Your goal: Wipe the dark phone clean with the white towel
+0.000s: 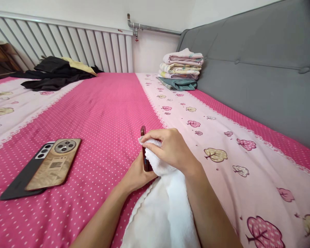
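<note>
My left hand (pixel 137 175) grips a dark red phone (pixel 144 148) held on edge above the bed. My right hand (pixel 170 146) is closed on a bunched part of a white towel (pixel 162 210) and presses it against the phone's side. The rest of the towel hangs down between my forearms. To the left, two more phones lie face down on the pink sheet, a gold-brown one (pixel 54 163) overlapping a black one (pixel 20 181).
The bed sheet (pixel 100 103) is pink with white dots and pale tree-patterned bands. A stack of folded cloths (pixel 182 69) sits at the far end by the grey padded headboard (pixel 260 69). Dark clothes (pixel 54 74) lie at the far left beside a slatted white rail.
</note>
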A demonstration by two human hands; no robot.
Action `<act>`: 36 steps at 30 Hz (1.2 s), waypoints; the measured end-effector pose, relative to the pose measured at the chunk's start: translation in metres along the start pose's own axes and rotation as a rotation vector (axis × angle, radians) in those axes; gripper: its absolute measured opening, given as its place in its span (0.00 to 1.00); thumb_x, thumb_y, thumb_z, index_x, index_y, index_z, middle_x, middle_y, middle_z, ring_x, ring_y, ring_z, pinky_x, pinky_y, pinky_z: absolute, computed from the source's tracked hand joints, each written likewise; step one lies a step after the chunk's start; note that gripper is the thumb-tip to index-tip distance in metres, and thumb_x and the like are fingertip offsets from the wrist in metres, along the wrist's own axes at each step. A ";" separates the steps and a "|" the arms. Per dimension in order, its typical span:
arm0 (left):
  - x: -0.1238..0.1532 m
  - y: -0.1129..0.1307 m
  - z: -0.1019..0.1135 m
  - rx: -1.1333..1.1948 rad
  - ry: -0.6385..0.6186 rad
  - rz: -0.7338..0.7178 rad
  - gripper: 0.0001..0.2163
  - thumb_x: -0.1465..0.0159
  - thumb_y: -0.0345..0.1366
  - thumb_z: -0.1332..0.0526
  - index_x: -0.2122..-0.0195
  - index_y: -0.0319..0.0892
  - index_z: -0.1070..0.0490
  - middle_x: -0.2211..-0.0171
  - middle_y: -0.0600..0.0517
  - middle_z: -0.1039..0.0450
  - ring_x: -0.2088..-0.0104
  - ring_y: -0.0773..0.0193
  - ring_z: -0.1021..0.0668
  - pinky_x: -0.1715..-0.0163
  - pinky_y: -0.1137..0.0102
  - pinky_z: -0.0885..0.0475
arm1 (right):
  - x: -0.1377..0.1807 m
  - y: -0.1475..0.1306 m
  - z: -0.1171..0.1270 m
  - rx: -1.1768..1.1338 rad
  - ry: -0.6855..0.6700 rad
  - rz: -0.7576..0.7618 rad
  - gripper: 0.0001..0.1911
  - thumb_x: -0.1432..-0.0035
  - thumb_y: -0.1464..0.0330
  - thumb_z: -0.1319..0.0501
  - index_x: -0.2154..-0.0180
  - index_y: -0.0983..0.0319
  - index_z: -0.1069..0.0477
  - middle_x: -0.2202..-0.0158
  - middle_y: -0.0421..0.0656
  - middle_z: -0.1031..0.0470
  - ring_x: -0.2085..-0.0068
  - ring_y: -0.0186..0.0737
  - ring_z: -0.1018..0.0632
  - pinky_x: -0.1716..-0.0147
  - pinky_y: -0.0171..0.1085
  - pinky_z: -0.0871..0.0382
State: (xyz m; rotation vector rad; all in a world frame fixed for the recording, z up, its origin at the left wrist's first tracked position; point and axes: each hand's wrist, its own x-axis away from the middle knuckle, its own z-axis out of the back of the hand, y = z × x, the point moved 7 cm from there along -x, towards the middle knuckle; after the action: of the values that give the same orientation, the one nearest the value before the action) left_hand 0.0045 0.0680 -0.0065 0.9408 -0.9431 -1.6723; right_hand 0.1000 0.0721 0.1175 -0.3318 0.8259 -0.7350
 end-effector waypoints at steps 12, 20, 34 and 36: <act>0.000 0.003 0.003 -0.050 0.038 -0.023 0.23 0.49 0.39 0.36 0.53 0.40 0.38 0.63 0.50 0.29 0.61 0.58 0.27 0.64 0.65 0.30 | 0.002 0.002 -0.002 0.029 -0.065 -0.061 0.07 0.45 0.72 0.39 0.67 0.55 0.23 0.66 0.35 0.21 0.62 0.37 0.22 0.60 0.35 0.32; -0.001 0.004 0.000 -0.097 -0.008 -0.017 0.11 0.49 0.33 0.40 0.64 0.40 0.35 0.70 0.54 0.31 0.67 0.63 0.29 0.70 0.71 0.32 | 0.009 0.003 -0.016 0.100 -0.272 -0.075 0.08 0.48 0.73 0.39 0.69 0.55 0.23 0.68 0.34 0.21 0.64 0.36 0.23 0.65 0.34 0.34; 0.000 0.002 0.002 -0.035 0.032 -0.022 0.23 0.49 0.40 0.36 0.53 0.40 0.38 0.64 0.50 0.30 0.62 0.58 0.27 0.65 0.65 0.30 | 0.003 -0.002 -0.003 0.145 -0.070 -0.027 0.08 0.45 0.71 0.40 0.66 0.55 0.23 0.66 0.35 0.21 0.63 0.38 0.22 0.61 0.35 0.33; 0.000 0.004 0.002 -0.035 0.036 -0.024 0.24 0.49 0.41 0.36 0.52 0.40 0.39 0.63 0.49 0.29 0.61 0.57 0.27 0.64 0.64 0.30 | 0.002 -0.002 -0.001 0.133 -0.039 -0.025 0.07 0.45 0.71 0.39 0.65 0.55 0.23 0.65 0.35 0.21 0.62 0.38 0.22 0.60 0.35 0.32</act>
State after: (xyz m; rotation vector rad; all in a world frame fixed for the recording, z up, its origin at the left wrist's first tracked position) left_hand 0.0040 0.0673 -0.0023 0.9585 -0.8794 -1.6812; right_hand 0.0996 0.0690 0.1170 -0.2372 0.7333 -0.8001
